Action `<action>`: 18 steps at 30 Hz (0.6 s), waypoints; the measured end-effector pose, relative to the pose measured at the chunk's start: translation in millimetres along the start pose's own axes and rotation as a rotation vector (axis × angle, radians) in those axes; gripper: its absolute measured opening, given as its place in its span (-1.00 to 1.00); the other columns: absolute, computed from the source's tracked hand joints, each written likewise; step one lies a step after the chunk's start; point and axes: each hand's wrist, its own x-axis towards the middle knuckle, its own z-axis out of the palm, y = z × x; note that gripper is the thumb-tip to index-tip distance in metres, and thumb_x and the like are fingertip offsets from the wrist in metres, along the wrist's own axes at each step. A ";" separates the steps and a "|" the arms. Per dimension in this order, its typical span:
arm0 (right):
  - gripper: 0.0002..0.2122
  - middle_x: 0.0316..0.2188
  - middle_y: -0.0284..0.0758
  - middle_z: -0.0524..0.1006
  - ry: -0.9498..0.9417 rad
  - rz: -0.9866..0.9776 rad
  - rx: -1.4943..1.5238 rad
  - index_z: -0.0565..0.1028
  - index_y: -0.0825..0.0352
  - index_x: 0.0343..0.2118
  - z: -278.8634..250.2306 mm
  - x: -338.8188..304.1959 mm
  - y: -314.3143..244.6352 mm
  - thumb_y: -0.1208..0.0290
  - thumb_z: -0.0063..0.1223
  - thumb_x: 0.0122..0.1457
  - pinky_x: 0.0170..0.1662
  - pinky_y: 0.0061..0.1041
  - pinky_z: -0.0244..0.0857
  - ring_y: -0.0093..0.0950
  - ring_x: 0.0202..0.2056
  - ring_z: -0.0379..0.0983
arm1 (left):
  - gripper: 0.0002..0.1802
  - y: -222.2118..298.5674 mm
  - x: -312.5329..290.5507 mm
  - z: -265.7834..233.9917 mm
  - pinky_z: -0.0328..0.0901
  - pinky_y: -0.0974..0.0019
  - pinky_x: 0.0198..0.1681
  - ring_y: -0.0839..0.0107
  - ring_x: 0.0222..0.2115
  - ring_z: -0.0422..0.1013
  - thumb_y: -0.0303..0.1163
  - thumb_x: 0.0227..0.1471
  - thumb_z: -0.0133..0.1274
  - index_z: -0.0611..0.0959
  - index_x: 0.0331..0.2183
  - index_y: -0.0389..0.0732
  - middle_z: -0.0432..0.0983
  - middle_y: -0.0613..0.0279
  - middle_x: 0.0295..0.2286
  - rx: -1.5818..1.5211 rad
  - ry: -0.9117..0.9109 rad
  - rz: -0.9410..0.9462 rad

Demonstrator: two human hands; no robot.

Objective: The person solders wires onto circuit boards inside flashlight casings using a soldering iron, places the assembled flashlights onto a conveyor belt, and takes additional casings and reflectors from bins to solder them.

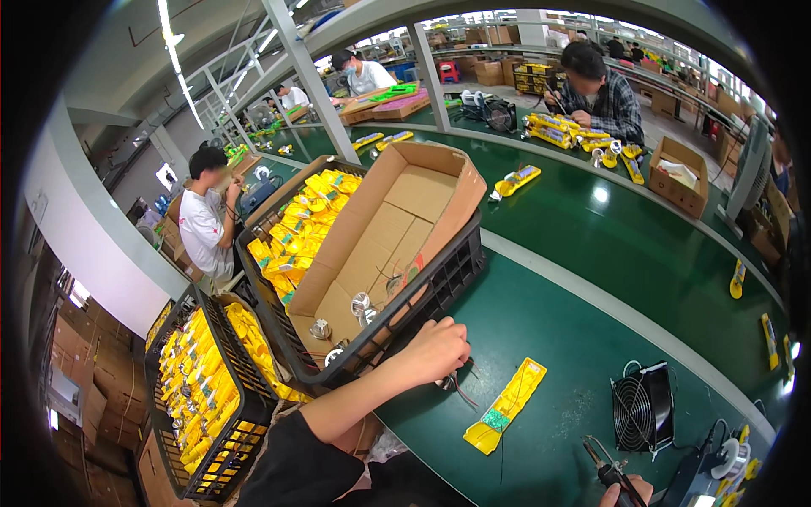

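My left hand (438, 351) is closed over the green bench, just beside the black crate. Below its fingers shows a small dark part with thin wires (456, 385); most of the part is hidden. At the lower edge my right hand (635, 493) is wrapped round the handle of a soldering iron (605, 467), its tip pointing up and left. Between the hands a yellow plastic housing (513, 401) lies open-side up, with a small green circuit board (495, 420) near its lower end and a thin dark wire trailing from it.
A black crate (439, 291) of yellow housings bears a cardboard box (389, 228) with a few shiny reflectors. Another full crate (228, 456) stands lower left. Right are a small black fan (644, 407) and a solder spool (732, 460). Beyond runs a green conveyor (583, 211); co-workers sit around.
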 end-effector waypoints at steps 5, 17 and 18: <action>-0.82 -0.76 -0.22 0.31 0.093 -0.026 0.057 0.25 0.47 -0.64 2.5 -0.6 -1.5 0.47 -0.03 -0.14 -0.66 -0.50 0.06 -0.39 -0.75 0.22 | -0.93 -15.9 3.0 5.2 0.19 0.33 -0.31 0.31 -0.38 0.30 -0.45 -0.16 -0.04 0.44 -0.51 -0.21 0.36 0.23 -0.48 -0.488 0.169 0.070; -0.73 -0.65 -0.37 0.14 0.395 0.303 0.341 0.13 0.36 -0.57 15.1 -9.3 6.5 0.33 -0.04 -0.14 -0.56 -0.66 0.02 -0.61 -0.64 0.10 | -0.92 61.3 -76.9 44.2 0.16 0.59 -0.66 0.61 -0.72 0.26 -0.50 -0.09 -0.09 0.39 -0.54 -0.30 0.31 0.30 -0.72 -1.437 0.483 -0.396; -0.74 -0.60 -0.37 0.12 0.387 0.286 0.376 0.12 0.36 -0.54 16.9 -8.5 6.3 0.35 -0.06 -0.12 -0.57 -0.67 0.01 -0.63 -0.63 0.08 | -0.93 73.4 -82.2 47.5 0.14 0.60 -0.69 0.63 -0.72 0.29 -0.52 -0.11 -0.07 0.43 -0.56 -0.31 0.34 0.29 -0.73 -1.334 0.482 -0.385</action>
